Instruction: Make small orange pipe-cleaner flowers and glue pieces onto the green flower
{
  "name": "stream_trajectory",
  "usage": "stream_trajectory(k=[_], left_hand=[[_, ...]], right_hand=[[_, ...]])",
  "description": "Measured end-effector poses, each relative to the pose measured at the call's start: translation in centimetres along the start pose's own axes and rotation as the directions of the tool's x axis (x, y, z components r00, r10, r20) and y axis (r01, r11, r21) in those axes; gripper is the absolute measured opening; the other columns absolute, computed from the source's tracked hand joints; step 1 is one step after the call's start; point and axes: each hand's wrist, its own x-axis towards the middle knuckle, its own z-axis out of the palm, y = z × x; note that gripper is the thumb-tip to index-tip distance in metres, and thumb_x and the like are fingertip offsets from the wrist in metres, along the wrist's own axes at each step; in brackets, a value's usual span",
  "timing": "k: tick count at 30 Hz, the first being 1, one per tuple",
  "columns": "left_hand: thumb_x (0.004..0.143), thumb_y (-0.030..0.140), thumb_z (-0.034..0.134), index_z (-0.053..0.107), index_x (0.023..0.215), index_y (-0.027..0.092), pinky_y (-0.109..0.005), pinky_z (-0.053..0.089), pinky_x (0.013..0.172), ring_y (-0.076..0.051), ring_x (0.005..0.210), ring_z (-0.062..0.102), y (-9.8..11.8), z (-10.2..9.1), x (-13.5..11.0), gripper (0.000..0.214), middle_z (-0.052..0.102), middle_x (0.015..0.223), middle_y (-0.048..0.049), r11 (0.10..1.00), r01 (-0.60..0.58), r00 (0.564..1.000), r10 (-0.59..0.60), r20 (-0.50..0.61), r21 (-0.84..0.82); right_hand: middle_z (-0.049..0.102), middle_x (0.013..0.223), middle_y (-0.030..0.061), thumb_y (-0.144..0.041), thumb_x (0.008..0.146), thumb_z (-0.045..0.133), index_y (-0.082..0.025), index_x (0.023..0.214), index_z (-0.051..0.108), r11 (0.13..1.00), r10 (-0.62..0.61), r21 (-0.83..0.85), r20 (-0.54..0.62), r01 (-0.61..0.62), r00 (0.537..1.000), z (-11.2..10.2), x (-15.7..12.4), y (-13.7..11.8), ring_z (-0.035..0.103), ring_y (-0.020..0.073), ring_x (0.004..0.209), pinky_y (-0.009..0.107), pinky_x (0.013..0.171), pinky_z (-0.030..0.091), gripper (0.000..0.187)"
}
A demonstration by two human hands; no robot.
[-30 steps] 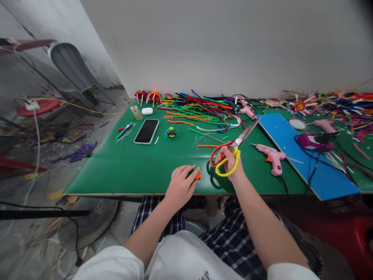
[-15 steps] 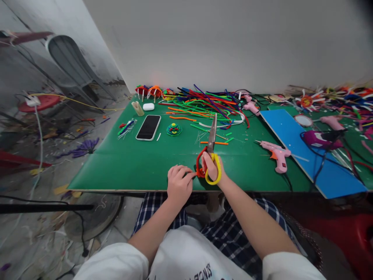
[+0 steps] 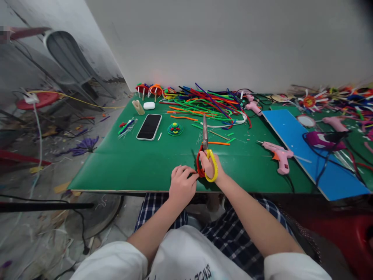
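Observation:
My right hand (image 3: pixel 210 167) grips the red and yellow handles of a pair of scissors (image 3: pixel 205 151); the closed blades point away from me over the green table (image 3: pixel 131 163). My left hand (image 3: pixel 182 184) lies curled at the table's near edge, its fingertips pinched right beside the red handle; what it holds is hidden. A short orange stick (image 3: pixel 218 143) lies just beyond the blades, and a heap of coloured sticks (image 3: pixel 204 103) is spread along the back.
A black phone (image 3: pixel 149 126), a white earbud case (image 3: pixel 149 105) and a small green layered piece (image 3: pixel 175 129) lie at the left. A pink glue gun (image 3: pixel 278 155) lies right, beside a blue board (image 3: pixel 303 147). Cables and more glue guns crowd the far right.
My right hand swung the scissors from pointing up-right to pointing straight away and drew in next to my left hand. The small orange piece by my left fingers is no longer visible.

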Motion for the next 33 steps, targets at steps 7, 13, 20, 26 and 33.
stream_trajectory(k=[7,13,20,26,33], left_hand=[[0.078,0.011,0.048,0.067,0.086,0.023,-0.042,0.036,0.089,-0.02,0.092,0.05,0.1,0.1,0.1,0.023,0.065,0.088,-0.0029,1.0,0.008,1.0,-0.008,-0.001,-0.002],[0.079,0.013,0.049,0.067,0.085,0.023,-0.041,0.036,0.088,-0.02,0.092,0.05,0.0,0.2,0.1,0.021,0.065,0.088,-0.0029,1.0,0.006,1.0,-0.007,-0.008,-0.013],[0.079,0.014,0.049,0.066,0.087,0.022,-0.042,0.036,0.09,-0.022,0.097,0.049,0.1,0.3,0.1,0.021,0.064,0.094,-0.0035,1.0,0.017,1.0,-0.017,-0.004,0.003],[0.078,0.015,0.049,0.065,0.088,0.022,-0.046,0.034,0.093,-0.024,0.102,0.048,0.1,0.1,0.2,0.02,0.062,0.098,-0.0054,0.999,-0.003,0.999,0.002,0.039,0.044],[0.077,0.015,0.049,0.065,0.088,0.022,-0.049,0.032,0.096,-0.024,0.101,0.049,-0.1,-0.1,0.2,0.021,0.059,0.101,-0.0075,0.988,-0.072,0.996,0.063,0.068,0.137]], right_hand=[[0.037,0.036,-0.0058,-0.05,0.082,0.033,-0.021,0.054,0.038,0.989,0.058,0.133,0.007,-0.058,0.998,-0.7,0.8,-0.7,0.035,0.0077,0.031,0.02,0.033,0.029,0.04],[0.036,0.036,-0.0058,-0.051,0.084,0.029,-0.021,0.056,0.039,0.991,0.039,0.127,-0.039,-0.034,0.998,-1.1,0.5,-0.7,0.035,0.007,0.032,0.019,0.034,0.029,0.042],[0.038,0.04,-0.0043,-0.047,0.086,0.029,-0.021,0.052,0.035,0.993,-0.061,-0.098,-0.021,0.059,0.998,-0.7,-0.3,-0.7,0.04,0.0088,0.04,0.022,0.045,0.032,0.043],[0.043,0.048,-0.0015,-0.042,0.086,0.03,-0.022,0.057,0.036,0.931,-0.174,-0.317,0.051,0.181,0.983,-0.5,-0.3,-1.2,0.042,0.0119,0.045,0.025,0.049,0.028,0.036],[0.054,0.056,0.0033,-0.037,0.086,0.032,-0.021,0.067,0.046,0.851,-0.226,-0.46,0.118,0.254,0.967,0.6,-0.2,-1.3,0.051,0.0162,0.053,0.026,0.052,0.028,0.029]])
